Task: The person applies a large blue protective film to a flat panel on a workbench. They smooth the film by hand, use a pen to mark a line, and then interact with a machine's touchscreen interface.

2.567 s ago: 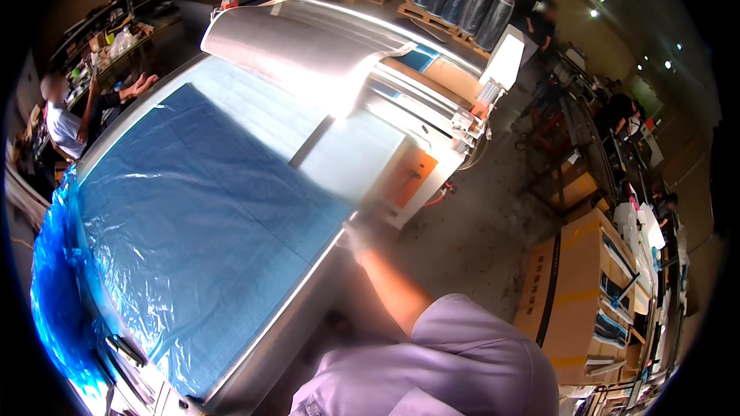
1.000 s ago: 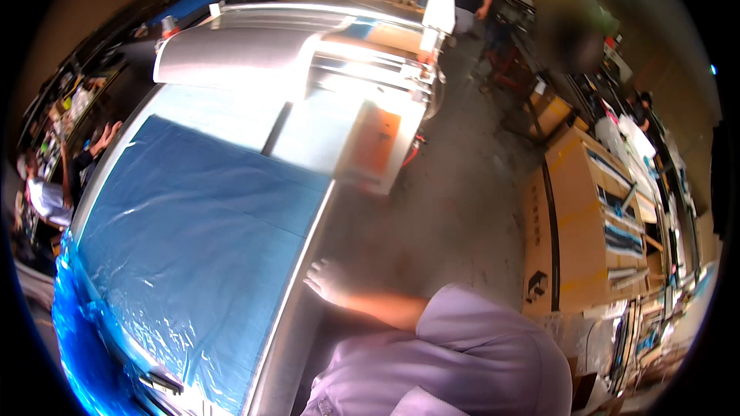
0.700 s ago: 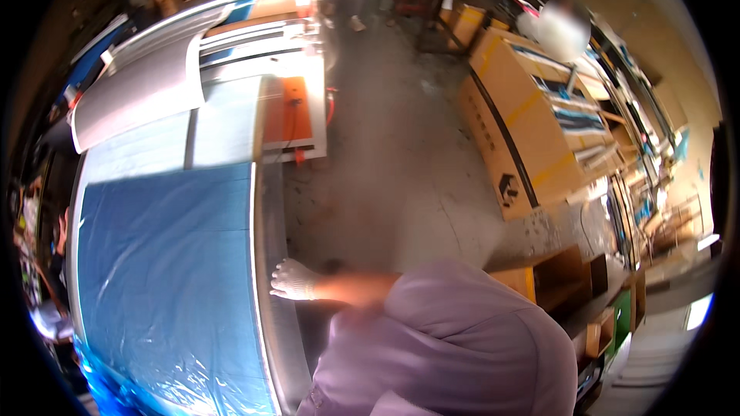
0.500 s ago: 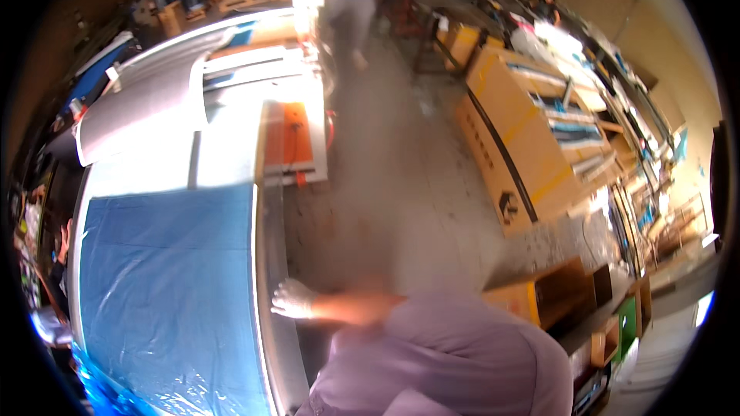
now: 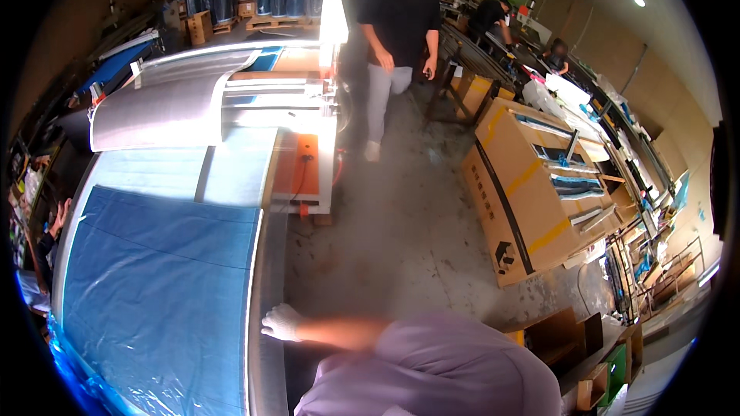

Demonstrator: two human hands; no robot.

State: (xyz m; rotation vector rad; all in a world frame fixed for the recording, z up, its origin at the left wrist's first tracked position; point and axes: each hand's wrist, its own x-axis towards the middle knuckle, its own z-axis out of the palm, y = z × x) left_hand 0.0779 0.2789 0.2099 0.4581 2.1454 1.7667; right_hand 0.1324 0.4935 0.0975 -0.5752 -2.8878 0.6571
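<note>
My left hand [image 5: 281, 322], in a white glove, rests on the bare metal edge [image 5: 266, 262] of a long work table, fingers slightly apart and holding nothing. Its forearm reaches left from my purple-shirted body at the bottom of the view. Just left of the hand, a large blue sheet [image 5: 154, 293] under clear film covers the table top. My right hand is out of sight.
At the table's far end stands a bright machine [image 5: 231, 108] with a curved grey sheet and an orange panel [image 5: 307, 166]. A person in black [image 5: 397, 31] walks along the concrete aisle. Big cardboard boxes [image 5: 524, 192] line the right; another person's hand [image 5: 58, 216] shows at far left.
The view swung along the table and toward the aisle. My gloved left hand stayed on the table's edge. The person in black has come nearer down the aisle.
</note>
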